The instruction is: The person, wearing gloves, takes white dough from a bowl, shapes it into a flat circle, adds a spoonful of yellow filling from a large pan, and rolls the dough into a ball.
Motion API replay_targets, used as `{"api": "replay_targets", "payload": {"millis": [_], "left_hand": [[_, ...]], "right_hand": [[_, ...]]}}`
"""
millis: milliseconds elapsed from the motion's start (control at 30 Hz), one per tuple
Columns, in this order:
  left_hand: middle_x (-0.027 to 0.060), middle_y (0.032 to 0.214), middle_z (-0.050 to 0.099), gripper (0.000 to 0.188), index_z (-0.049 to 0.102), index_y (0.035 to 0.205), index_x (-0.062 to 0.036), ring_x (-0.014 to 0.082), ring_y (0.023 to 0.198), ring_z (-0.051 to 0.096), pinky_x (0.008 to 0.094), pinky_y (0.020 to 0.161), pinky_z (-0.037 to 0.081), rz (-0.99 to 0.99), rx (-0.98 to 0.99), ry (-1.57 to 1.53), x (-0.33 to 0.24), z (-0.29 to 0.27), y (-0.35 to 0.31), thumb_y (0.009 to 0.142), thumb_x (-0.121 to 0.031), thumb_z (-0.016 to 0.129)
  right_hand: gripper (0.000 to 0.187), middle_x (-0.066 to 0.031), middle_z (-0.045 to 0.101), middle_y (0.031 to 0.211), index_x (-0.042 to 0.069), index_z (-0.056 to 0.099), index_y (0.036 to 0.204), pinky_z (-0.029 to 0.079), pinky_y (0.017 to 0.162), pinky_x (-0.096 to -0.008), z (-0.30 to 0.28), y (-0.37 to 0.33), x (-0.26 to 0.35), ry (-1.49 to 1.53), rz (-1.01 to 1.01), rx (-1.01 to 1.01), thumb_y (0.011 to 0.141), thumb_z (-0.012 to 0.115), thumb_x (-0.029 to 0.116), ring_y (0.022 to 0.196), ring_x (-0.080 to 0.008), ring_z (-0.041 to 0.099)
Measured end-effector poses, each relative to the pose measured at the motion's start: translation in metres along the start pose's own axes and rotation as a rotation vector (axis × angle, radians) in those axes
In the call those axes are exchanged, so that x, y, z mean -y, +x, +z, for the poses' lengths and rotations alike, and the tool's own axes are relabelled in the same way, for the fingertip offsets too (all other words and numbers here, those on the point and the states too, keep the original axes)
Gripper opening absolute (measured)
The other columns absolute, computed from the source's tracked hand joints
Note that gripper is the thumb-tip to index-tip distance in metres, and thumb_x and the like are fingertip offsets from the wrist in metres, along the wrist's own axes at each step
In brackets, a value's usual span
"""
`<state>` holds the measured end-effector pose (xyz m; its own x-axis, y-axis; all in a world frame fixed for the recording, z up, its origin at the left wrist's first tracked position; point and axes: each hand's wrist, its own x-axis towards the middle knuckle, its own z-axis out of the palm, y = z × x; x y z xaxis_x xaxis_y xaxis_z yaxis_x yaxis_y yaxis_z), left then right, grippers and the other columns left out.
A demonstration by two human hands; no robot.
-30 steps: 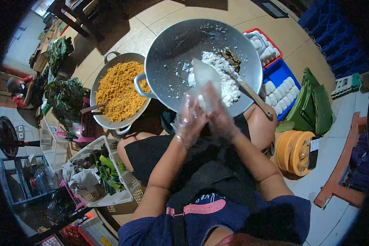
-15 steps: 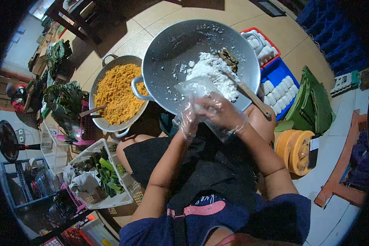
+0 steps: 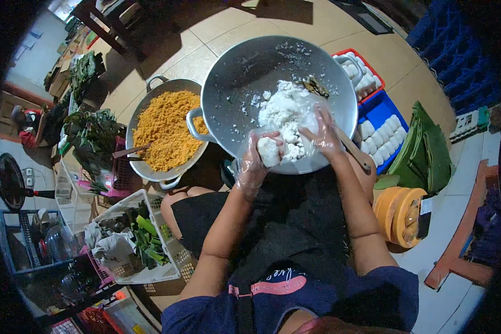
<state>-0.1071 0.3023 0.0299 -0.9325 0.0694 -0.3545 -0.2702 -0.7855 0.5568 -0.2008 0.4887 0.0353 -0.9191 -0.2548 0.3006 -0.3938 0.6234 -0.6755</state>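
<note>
A large metal wok (image 3: 234, 83) stands in front of me, with a mound of white rice (image 3: 278, 106) toward its right side. My left hand (image 3: 253, 166), in a clear plastic glove, curls around a rounded lump of white rice (image 3: 269, 152) at the wok's near rim. My right hand (image 3: 327, 136), gloved too, is open with fingers apart over the mound's right edge. Some folded dark green leaves (image 3: 315, 87) lie at the far side of the rice. A wooden handle (image 3: 355, 151) leans over the wok's right rim, partly behind my right hand.
Left of the wok stands a pan of orange-yellow crumbly food (image 3: 167, 125). Right of it are a red tray (image 3: 379, 79) and a blue tray (image 3: 395, 102) with several white pieces, green leaf sheets (image 3: 420, 147) and a yellow round container (image 3: 392, 214). A white basket (image 3: 172, 273) sits lower left.
My hands were together over the near rim. Now they are apart: the left keeps a lump of rice, while the right has moved right over the mound and opened.
</note>
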Motion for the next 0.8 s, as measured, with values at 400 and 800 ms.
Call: {"api": "replay_targets", "payload": {"millis": [400, 800], "left_hand": [[0.0164, 0.134, 0.04, 0.055, 0.031, 0.133, 0.0017, 0.0304, 0.117, 0.047, 0.0433, 0.096, 0.041, -0.165, 0.372, -0.285, 0.002, 0.037, -0.014, 0.097, -0.04, 0.027], [0.0108, 0.124, 0.049, 0.053, 0.037, 0.13, -0.0024, 0.0249, 0.112, 0.052, 0.0377, 0.095, 0.043, 0.2, 0.138, 0.346, 0.024, 0.007, -0.025, 0.095, -0.041, 0.035]], "right_hand": [[0.077, -0.0191, 0.023, 0.145, 0.004, 0.026, 0.139, 0.013, 0.109, -0.0432, 0.03, -0.076, 0.092, 0.735, -0.091, 0.175, 0.083, 0.057, 0.045, 0.135, -0.0347, 0.017], [0.073, -0.0148, 0.043, 0.13, 0.008, 0.042, 0.128, 0.031, 0.103, -0.0418, 0.001, -0.044, 0.048, 0.208, -0.554, 0.396, 0.064, 0.073, 0.026, 0.119, -0.0322, 0.043]]}}
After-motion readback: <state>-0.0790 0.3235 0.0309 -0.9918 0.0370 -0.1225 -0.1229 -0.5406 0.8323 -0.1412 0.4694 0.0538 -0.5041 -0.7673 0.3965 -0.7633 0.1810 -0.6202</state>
